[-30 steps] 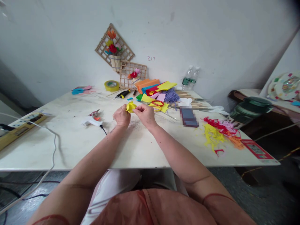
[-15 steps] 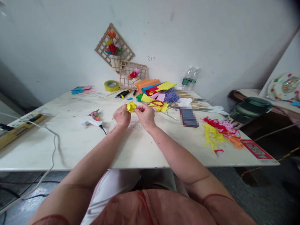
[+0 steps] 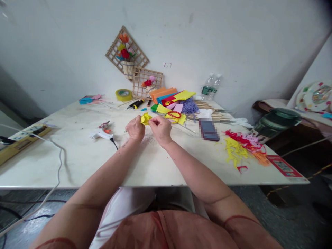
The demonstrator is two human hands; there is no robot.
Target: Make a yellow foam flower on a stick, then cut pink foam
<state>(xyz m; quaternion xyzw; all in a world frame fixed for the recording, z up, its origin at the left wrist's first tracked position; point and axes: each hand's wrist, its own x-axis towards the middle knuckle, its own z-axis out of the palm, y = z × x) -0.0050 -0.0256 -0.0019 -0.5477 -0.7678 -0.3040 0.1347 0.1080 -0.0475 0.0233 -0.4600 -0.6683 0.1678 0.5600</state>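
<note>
Paper (image 3: 145, 118), yellow and cupped like petals, at the centre of the frame: left hand (image 3: 135, 129) closed around its lower part, right hand (image 3: 161, 130) pinching its edge. Shaping appears partly done, the edge apparently unfinished; assembled flowers (image 3: 125, 53) at upper left look complete. Its base and any stem are hidden by the left hand; the dark slab (image 3: 209, 130), right of centre, is pixelated beyond reading

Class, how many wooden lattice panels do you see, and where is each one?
2. The upper lattice panel is turned cornerwise against the wall; the lower lattice panel is right of it, at the back of the table. No others show.
</note>
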